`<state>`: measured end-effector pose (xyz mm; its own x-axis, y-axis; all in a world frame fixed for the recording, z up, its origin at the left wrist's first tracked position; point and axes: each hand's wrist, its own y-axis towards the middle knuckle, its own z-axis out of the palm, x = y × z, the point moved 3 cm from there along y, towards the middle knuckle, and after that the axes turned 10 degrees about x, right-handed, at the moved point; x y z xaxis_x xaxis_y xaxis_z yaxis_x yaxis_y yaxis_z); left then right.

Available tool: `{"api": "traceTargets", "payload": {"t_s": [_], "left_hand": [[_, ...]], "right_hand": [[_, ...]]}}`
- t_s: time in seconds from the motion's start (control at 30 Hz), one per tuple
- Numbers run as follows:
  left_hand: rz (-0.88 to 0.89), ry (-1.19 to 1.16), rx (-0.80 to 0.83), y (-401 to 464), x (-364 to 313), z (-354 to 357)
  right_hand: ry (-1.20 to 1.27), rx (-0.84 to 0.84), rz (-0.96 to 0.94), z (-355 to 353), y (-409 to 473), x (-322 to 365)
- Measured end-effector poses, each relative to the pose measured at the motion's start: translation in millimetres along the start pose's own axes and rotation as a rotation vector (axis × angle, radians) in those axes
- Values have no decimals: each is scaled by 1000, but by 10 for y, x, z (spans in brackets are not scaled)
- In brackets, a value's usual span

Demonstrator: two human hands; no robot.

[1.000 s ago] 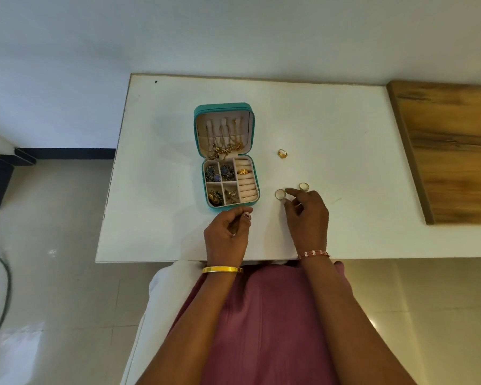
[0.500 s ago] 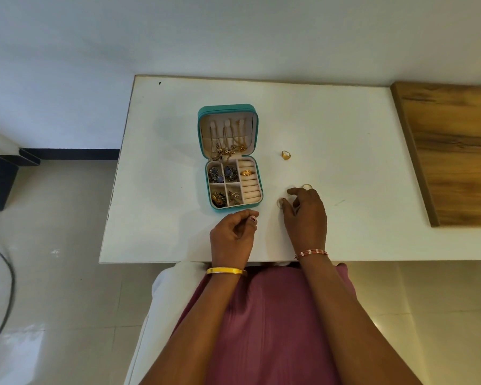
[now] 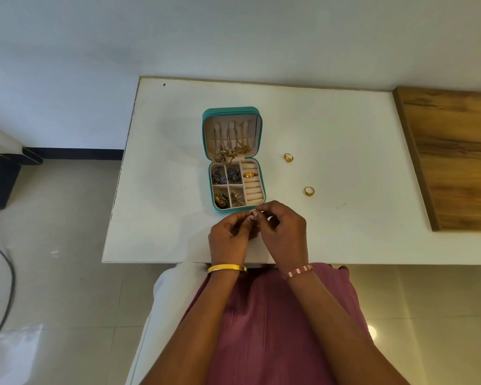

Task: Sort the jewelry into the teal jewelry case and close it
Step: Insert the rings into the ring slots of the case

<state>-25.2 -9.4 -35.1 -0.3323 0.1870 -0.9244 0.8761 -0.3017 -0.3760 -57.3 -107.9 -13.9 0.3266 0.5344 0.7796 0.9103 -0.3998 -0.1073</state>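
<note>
While the teal jewelry case point(image 3: 233, 159) is lying open on the white table point(image 3: 345, 129), both hands are meeting just at its near edge, at about six o'clock from the case in the head view. The left hand point(image 3: 228, 234) is curling its fingers inward, thumb and fingertips drawn together toward the right hand point(image 3: 282, 232), whose fingers are likewise bending in toward the same spot. Something small may be sitting between the fingertips, but it is too hidden to tell, so I cannot say whether either hand is gripping anything. A yellow bangle point(image 3: 226, 268) is circling the left wrist and a red-and-white bracelet point(image 3: 299, 271) is circling the right.

The case's lid is standing raised at twelve o'clock, with gold chains point(image 3: 231, 145) hanging inside it. The base is showing four small compartments on the left holding blue and gold pieces, and a ring roll on the right, where one gold ring point(image 3: 249, 175) is sitting in an upper slot.

Two more rings are lying loose on the table: the far ring point(image 3: 288, 157) at about three o'clock from the case's hinge, and the near ring point(image 3: 309, 191) at about four o'clock from the case, well apart from both hands. A wooden board point(image 3: 456, 162) is lying at three o'clock, on the table's right end.
</note>
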Motion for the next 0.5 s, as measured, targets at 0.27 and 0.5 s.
{"api": "traceTargets", "payload": {"t_s": [0.27,0.5], "left_hand": [[-3,-62,-77,35,-12,-76],[60,50,-148,17,-64,-116]], "right_hand": [[211,97,75,-42,-15,65],[6,126,-103,-49,5,173]]}}
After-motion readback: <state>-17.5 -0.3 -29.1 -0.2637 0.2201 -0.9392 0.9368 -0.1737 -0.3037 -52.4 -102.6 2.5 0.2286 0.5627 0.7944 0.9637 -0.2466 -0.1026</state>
